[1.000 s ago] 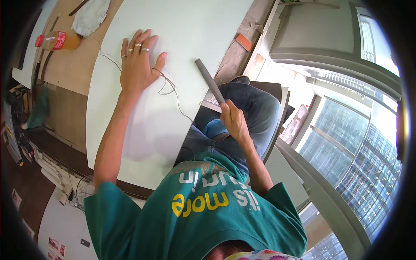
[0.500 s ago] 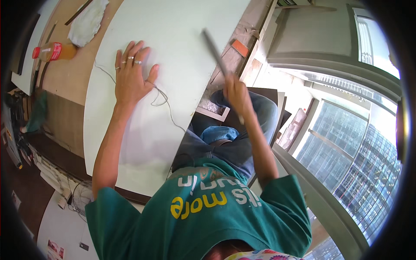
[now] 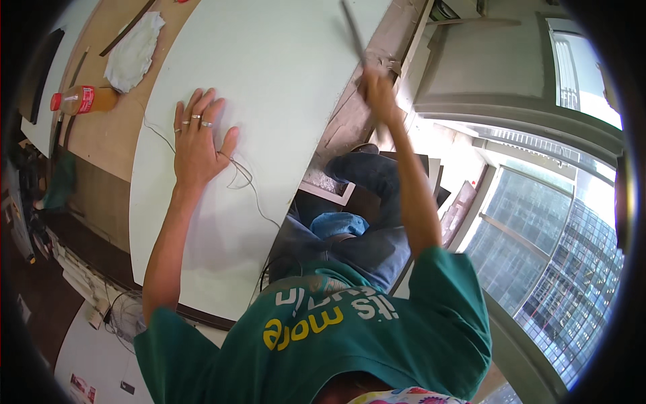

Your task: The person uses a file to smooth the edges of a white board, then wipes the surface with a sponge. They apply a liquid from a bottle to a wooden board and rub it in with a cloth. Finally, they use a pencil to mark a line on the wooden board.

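My left hand (image 3: 196,141) lies flat on a large white board (image 3: 269,74), fingers stretched and somewhat apart, with rings on several of them. A thin grey cord (image 3: 245,174) passes by its thumb and runs across the board toward my lap. Beyond the board's right edge, my right hand (image 3: 379,95) is closed around one end of a long, narrow, dark file (image 3: 352,30). The file's free length points away from me, close to that edge. A slim end of it also shows behind my fist, blurred.
At the left, a brown worktop (image 3: 101,145) carries a red-capped bottle of orange drink (image 3: 87,100), a crumpled white cloth (image 3: 134,54) and dark strips. My bent leg (image 3: 373,178) is right of the board, near a window (image 3: 525,229). A fan (image 3: 131,313) stands lower left.
My right hand has moved away from me and slightly right, carrying the file along the board's edge. The whole view has shifted a little; my left hand stays on the board.
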